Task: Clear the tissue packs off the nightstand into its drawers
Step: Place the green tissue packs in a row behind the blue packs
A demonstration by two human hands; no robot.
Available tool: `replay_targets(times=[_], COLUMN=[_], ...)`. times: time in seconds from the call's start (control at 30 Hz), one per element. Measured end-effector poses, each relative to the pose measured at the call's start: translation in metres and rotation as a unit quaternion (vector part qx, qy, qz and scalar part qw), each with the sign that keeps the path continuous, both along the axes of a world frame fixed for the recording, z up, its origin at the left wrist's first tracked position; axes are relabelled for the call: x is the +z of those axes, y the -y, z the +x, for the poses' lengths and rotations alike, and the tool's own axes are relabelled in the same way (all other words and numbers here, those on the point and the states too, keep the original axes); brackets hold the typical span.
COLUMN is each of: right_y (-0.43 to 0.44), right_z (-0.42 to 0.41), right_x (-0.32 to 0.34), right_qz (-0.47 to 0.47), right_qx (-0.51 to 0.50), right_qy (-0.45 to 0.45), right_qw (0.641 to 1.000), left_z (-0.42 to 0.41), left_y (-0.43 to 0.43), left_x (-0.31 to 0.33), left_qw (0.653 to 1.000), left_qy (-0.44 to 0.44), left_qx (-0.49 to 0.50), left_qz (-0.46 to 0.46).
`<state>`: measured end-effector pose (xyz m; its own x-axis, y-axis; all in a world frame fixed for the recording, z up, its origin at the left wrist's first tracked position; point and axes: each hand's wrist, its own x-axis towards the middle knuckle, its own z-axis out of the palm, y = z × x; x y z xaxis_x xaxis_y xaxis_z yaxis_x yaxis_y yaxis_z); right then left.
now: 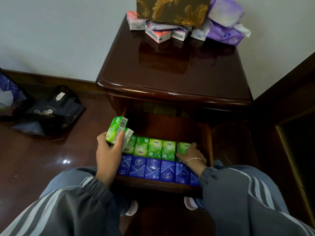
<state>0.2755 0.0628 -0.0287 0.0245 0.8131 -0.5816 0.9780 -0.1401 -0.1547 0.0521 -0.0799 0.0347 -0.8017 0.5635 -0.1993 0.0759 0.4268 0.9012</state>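
We see the person's left grip hovering just above the left end of the open dark wooden drawer. Its thumb and fingers are curled round two small green tissue packs held together. The upper pack tilts up and shows a barcode; the lower one slants beside it, over the first pack of the row beneath. The right grip, with a thin silver bangle on its wrist, lies down inside the drawer at the right end. Its fingers bend over the top of a single green tissue pack and its thumb sits at the pack's near side, so the pack is pinched there, near the drawer's right wall. Between the two grips a row of green tissue packs stands upright, side by side and touching. Directly in front of it, against the drawer's front wall, runs a row of blue tissue packs. The drawer belongs to a glossy dark brown nightstand. At the back of its tabletop, well apart from both grips, pink-and-white tissue packs lie in a loose heap. To their right is a purple soft tissue pack with white tissue showing, and a brown box with gold leaf pattern rests on top of them. A black bag sits on the dark floor to the left.
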Motion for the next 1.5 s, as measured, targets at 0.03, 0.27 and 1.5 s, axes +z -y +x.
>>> replay_targets(times=[0.03, 0.27, 1.5], right_y=[-0.002, -0.025, 0.030], right_z=[0.001, 0.009, -0.014], right_x=[0.000, 0.006, 0.123], right_qz=[-0.014, -0.037, -0.319], right_qx=[0.008, -0.043, -0.190], right_qy=[0.002, -0.082, -0.532], right_qw=[1.000, 0.995, 0.761], left_z=[0.000, 0.002, 0.047], left_y=[0.000, -0.002, 0.003], left_x=[0.000, 0.001, 0.025], left_qw=[1.000, 1.000, 0.920], left_qy=[0.003, 0.004, -0.005], left_qx=[-0.003, -0.004, -0.386], left_qz=[-0.004, -0.014, 0.065])
